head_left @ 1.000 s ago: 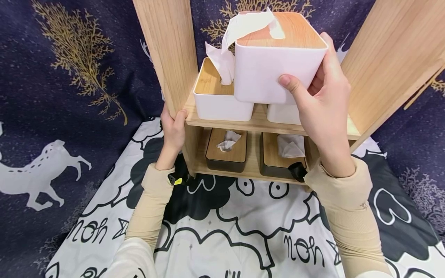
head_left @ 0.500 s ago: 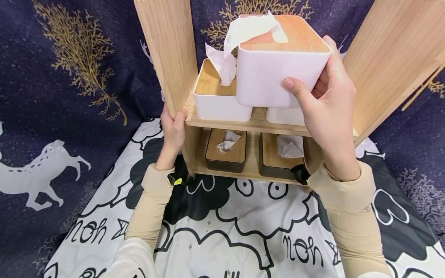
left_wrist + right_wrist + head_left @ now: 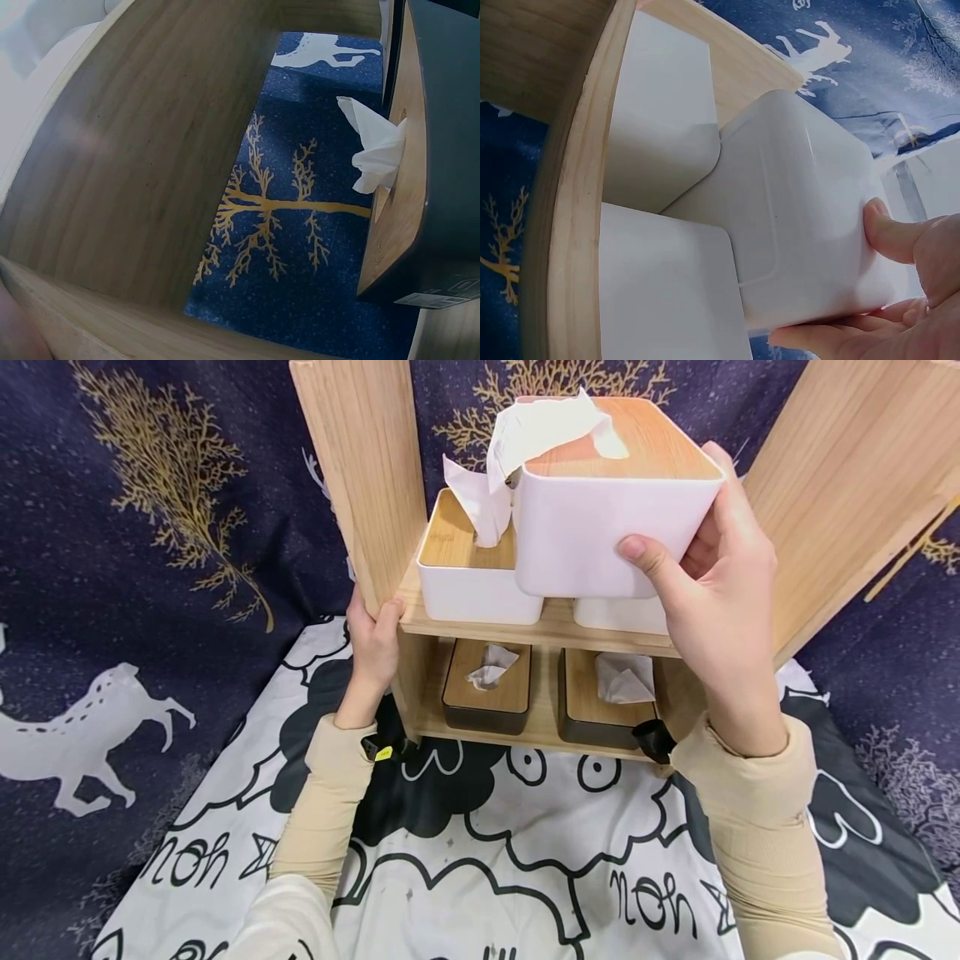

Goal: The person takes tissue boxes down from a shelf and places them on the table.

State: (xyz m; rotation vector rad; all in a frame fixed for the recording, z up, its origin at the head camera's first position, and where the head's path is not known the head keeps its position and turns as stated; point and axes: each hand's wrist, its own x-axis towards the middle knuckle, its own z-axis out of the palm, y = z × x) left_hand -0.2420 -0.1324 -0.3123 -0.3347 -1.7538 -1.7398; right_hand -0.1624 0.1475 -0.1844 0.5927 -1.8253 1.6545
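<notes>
White tissue box (image 3: pixel 581 539), one, right of centre in the upper part of the head frame; raised in front of the upper shelf (image 3: pixel 559 612), lid (image 3: pixel 663 443) uppermost, tissue (image 3: pixel 543 433) trailing over the left edge. Right grip (image 3: pixel 722 597): pinching the box by its right end, thumb (image 3: pixel 647 553) flat on the front wall. Left grip (image 3: pixel 375 643), left of centre: curled round the wooden upright (image 3: pixel 367 468). Upper shelf, mid-frame: left-hand white box (image 3: pixel 480 595); right-hand white box (image 3: pixel 618 615), mostly hidden. Lower shelf: dark boxes (image 3: pixel 487 718) (image 3: pixel 596 732), two.

Handling, as judged: probably light, stiff-walled, smooth and apt to slip or twist from a one-ended hold; lid possibly loose, tissue easily torn. Best hold: low on opposite side walls, or beneath the base; never by lid or tissue.
</notes>
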